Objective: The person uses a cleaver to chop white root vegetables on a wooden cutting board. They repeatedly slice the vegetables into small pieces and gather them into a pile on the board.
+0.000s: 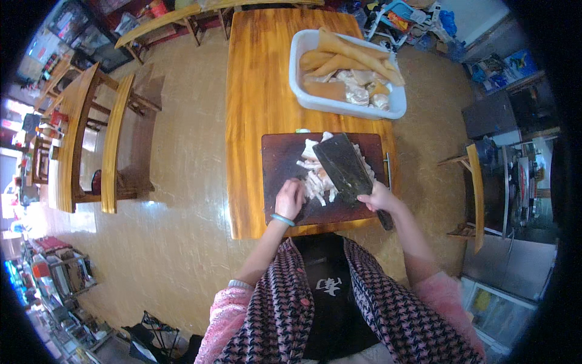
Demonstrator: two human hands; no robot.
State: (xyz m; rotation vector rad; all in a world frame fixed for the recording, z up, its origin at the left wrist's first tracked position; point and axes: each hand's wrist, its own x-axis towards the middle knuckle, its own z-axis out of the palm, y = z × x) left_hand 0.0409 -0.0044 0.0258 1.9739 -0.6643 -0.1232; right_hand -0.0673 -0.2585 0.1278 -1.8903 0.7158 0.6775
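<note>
My right hand (381, 199) grips the handle of a broad, dark-bladed cleaver (344, 168), whose blade lies flat-looking over pale cut strips. My left hand (290, 198), with a light blue bangle on its wrist, rests at the left edge of the strips with curled fingers; whether it pinches any is hidden. The pale strips of what looks like meat or tripe (318, 184) are heaped on a dark brown cutting board (279, 159). More pieces show at the right of the blade.
A white plastic tub (295, 86) with long tan pieces and whitish folded pieces stands beyond the board on the wooden table (252, 77). Wooden benches (116, 145) and another table are at the left. A narrow wooden bench (475, 195) stands at the right.
</note>
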